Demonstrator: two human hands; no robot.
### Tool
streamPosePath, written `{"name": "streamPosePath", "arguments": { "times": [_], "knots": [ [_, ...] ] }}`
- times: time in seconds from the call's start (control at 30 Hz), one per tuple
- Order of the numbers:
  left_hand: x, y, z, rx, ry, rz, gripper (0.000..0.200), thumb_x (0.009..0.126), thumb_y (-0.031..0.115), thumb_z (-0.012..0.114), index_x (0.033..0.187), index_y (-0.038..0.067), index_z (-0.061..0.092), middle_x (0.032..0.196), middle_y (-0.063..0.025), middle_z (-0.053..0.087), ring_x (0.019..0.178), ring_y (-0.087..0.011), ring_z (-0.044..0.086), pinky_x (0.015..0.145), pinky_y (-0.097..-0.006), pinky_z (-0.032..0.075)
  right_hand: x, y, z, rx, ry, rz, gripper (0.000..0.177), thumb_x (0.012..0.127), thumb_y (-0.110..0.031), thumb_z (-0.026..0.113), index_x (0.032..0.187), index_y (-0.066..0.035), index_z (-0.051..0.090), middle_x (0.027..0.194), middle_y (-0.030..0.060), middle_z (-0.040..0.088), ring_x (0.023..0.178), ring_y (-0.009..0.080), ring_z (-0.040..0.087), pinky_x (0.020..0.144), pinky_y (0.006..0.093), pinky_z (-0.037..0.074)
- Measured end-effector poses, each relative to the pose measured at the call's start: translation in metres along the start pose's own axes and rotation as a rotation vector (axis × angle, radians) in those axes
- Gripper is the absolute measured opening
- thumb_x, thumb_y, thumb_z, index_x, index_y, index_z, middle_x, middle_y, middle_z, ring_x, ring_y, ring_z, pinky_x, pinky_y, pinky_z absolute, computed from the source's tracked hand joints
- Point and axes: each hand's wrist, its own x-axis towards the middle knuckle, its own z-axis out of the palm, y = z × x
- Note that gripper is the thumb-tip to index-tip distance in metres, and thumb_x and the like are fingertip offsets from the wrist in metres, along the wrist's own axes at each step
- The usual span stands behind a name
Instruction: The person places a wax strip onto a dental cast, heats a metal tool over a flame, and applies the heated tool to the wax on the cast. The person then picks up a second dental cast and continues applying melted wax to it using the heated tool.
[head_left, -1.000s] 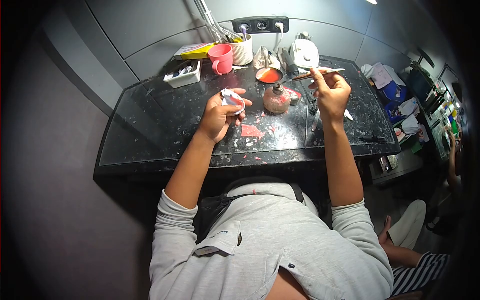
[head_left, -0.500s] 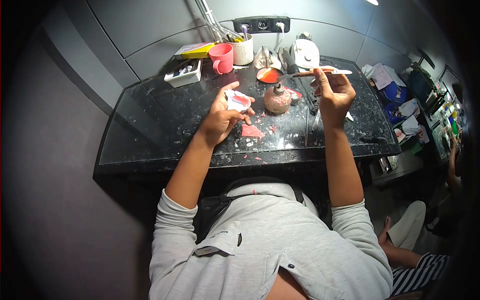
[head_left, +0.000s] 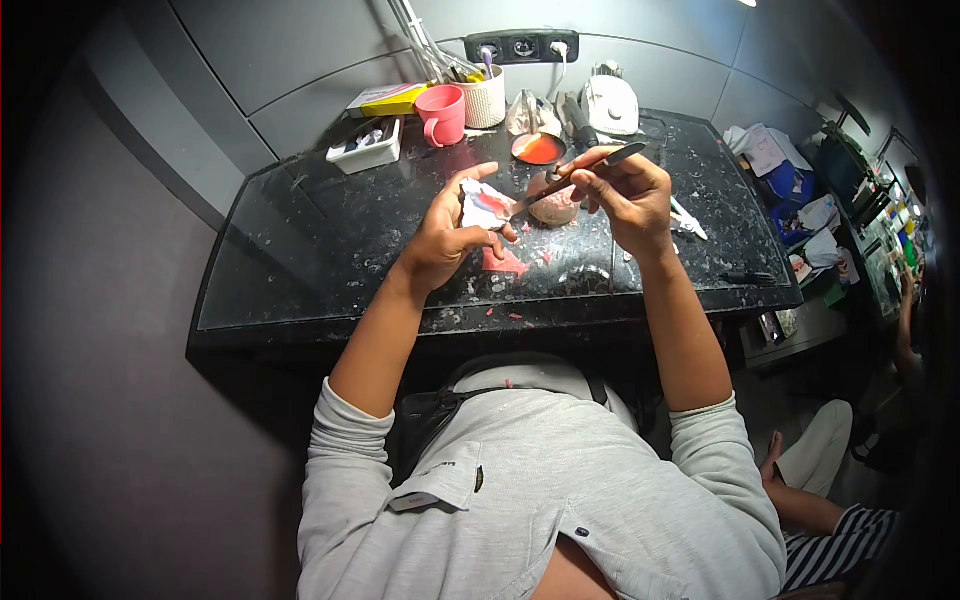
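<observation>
My left hand (head_left: 437,240) holds a white plaster dental cast (head_left: 474,212) with pink wax (head_left: 490,204) on its upper face. My right hand (head_left: 632,203) grips a wax knife (head_left: 560,187) by its brown handle. The blade's tip meets the wax on the cast, as far as I can see. Behind the knife stands a round, wax-smeared spirit burner (head_left: 553,209), its top partly covered by the knife and fingers. A torn pink wax sheet (head_left: 503,262) lies on the black table below the cast.
Behind the burner sits a dish of orange-red wax (head_left: 538,149). A pink mug (head_left: 442,114), a white tray (head_left: 366,148) and a woven tool pot (head_left: 486,101) line the back. A white device (head_left: 610,106) stands back right. Another person's leg (head_left: 815,450) shows at lower right.
My right hand has come down and left, bringing the wax knife from above the burner to the cast. The cast has tilted in my left hand, which is nearly still.
</observation>
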Motion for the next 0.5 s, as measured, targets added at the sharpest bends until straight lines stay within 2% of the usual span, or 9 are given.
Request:
{"name": "streamPosePath", "arguments": {
  "times": [0.27, 0.33, 0.37, 0.4, 0.5],
  "knots": [
    [0.0004, -0.0005, -0.0006, 0.007, -0.006, 0.003, 0.087, 0.078, -0.012, 0.061, 0.156, -0.002, 0.024, 0.128, -0.0262, 0.059, 0.095, -0.0249, 0.068, 0.073, -0.0338, 0.06, -0.0006, -0.0005, 0.0028, -0.067, 0.031, -0.022, 0.012, 0.093, -0.002, 0.073, 0.104, 0.004, 0.071, 0.093, 0.0091, 0.075, 0.083, 0.0102, 0.07, 0.07, 0.022, 0.055],
    [0.001, -0.001, -0.0004, 0.016, 0.01, 0.014, 0.08, 0.079, -0.01, 0.063, 0.151, -0.002, 0.03, 0.126, -0.027, 0.061, 0.094, -0.0267, 0.07, 0.073, -0.0342, 0.061, -0.0002, -0.0005, 0.0022, -0.08, 0.036, -0.027, 0.012, 0.093, -0.002, 0.073, 0.103, 0.003, 0.071, 0.093, 0.009, 0.075, 0.082, 0.01, 0.07, 0.069, 0.0219, 0.055],
    [0.0013, -0.001, 0.0008, 0.017, 0.01, 0.015, 0.08, 0.079, -0.01, 0.063, 0.151, -0.002, 0.03, 0.126, -0.027, 0.061, 0.094, -0.0267, 0.07, 0.073, -0.0342, 0.061, 0.0006, 0.0, 0.0006, -0.075, 0.074, -0.033, 0.011, 0.093, -0.001, 0.073, 0.103, 0.003, 0.071, 0.092, 0.0092, 0.075, 0.081, 0.0097, 0.07, 0.067, 0.0218, 0.055],
    [0.0016, -0.0011, 0.0026, 0.001, 0.061, -0.003, 0.071, 0.082, -0.007, 0.066, 0.145, -0.002, 0.035, 0.124, -0.0272, 0.062, 0.091, -0.0275, 0.072, 0.071, -0.0338, 0.062, 0.0018, -0.0001, 0.0002, -0.069, 0.112, -0.038, 0.01, 0.093, -0.001, 0.073, 0.102, 0.004, 0.071, 0.091, 0.0093, 0.075, 0.079, 0.0095, 0.069, 0.066, 0.0218, 0.055],
    [0.0026, -0.0037, -0.0003, -0.006, 0.14, -0.022, 0.057, 0.086, 0.0, 0.071, 0.135, -0.001, 0.041, 0.12, -0.0267, 0.065, 0.086, -0.0285, 0.074, 0.067, -0.0325, 0.062, 0.0076, 0.0, -0.0053, -0.162, 0.384, -0.072, 0.007, 0.091, -0.004, 0.076, 0.093, 0.002, 0.071, 0.078, 0.0072, 0.073, 0.066, 0.0084, 0.067, 0.055, 0.0208, 0.049]
  ]
}}
